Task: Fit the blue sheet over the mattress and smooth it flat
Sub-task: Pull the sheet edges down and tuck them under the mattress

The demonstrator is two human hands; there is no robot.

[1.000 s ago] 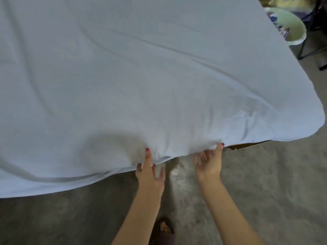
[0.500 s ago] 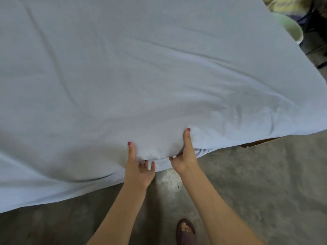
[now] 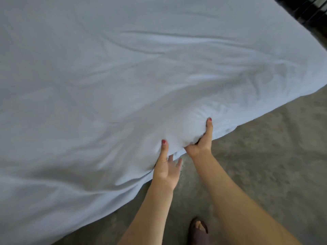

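We have the pale blue cotton sheet (image 3: 123,76) spread over the mattress, its edge hanging at the near side. Our left hand (image 3: 165,167) and right hand (image 3: 203,142) each grip that hem, thumbs on top. Tuck evenly underneath, pulling the creases outward.

Rough grey concrete floor (image 3: 265,156) below, dark metal frame (image 3: 307,13) in the top right corner.

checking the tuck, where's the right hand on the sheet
In the head view, the right hand grips the blue sheet at its near edge, lower centre, just right of the left hand.
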